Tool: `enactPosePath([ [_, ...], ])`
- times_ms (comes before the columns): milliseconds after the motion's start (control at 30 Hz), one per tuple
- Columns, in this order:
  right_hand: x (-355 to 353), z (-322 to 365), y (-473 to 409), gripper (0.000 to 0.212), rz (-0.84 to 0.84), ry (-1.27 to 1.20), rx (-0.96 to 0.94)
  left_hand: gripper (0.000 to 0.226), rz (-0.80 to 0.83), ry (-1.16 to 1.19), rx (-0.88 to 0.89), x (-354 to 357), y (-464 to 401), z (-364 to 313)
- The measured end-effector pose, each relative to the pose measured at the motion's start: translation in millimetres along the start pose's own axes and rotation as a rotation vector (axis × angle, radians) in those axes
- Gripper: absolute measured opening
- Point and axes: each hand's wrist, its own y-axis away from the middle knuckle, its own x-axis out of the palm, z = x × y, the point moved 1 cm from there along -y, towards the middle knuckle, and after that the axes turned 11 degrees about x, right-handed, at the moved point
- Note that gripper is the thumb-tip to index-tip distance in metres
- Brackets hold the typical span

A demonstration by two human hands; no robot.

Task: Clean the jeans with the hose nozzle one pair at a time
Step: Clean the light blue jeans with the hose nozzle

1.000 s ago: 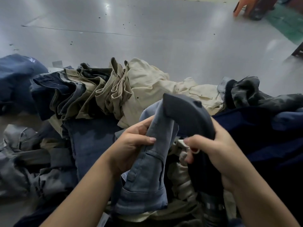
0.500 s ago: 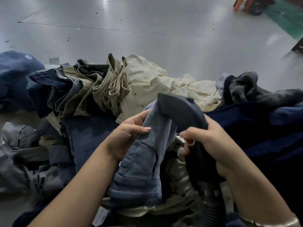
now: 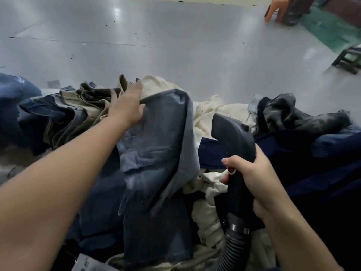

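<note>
My left hand (image 3: 127, 106) reaches up toward the middle of the frame and grasps the top edge of a faded blue pair of jeans (image 3: 156, 145), fingers curled over the fold while the rest hangs down through the centre toward the bottom edge. My right hand (image 3: 252, 178) at lower right is clenched round the dark hose nozzle (image 3: 232, 133), thumb beside a small red button; its ribbed hose (image 3: 236, 249) runs off the bottom of the frame. The nozzle head sits just to the right of the hanging denim, apart from it.

Around them lies a heap of clothes: khaki trousers (image 3: 84, 106) folded at upper left, cream trousers (image 3: 218, 112) behind the nozzle, dark navy garments (image 3: 304, 153) at right. I cannot tell whether they rest on a bench or on the grey floor (image 3: 156, 45) that fills the top of the frame.

I judge the denim heavy for cloth, limp, and likely to drag on the pile below. It will not slip, but it folds wherever it is unsupported, so one hold at the edge leaves the lower part bunched. I would hold at the waistband or a thick seam, where the fabric is doubled, and keep it taut so the nozzle meets a flat face. The nozzle looks rigid and easy to steer, though the hose may tug.
</note>
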Motion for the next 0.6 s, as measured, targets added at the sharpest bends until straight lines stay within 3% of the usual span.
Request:
enactPosePath([
  [100,3,-2,1,0.028,0.008,0.049,-0.005,0.074,-0.166,0.46,-0.636,51,72,43],
  [167,7,-4,2,0.029,0.022,0.079,-0.016,0.076,-0.089,0.808,-1.069,88,125,60],
  [200,9,-5,3,0.03,0.028,0.09,-0.019,0.074,0.01,0.981,-1.18,103,147,62],
  [300,16,-9,4,0.03,0.037,0.112,-0.024,0.063,0.225,1.207,-1.168,128,177,56],
  [467,28,-15,4,0.031,0.058,0.169,-0.042,0.032,0.161,1.367,-1.006,125,167,31],
  [600,37,-16,5,0.034,0.082,0.182,-0.082,0.029,0.174,1.511,-0.897,103,159,12],
])
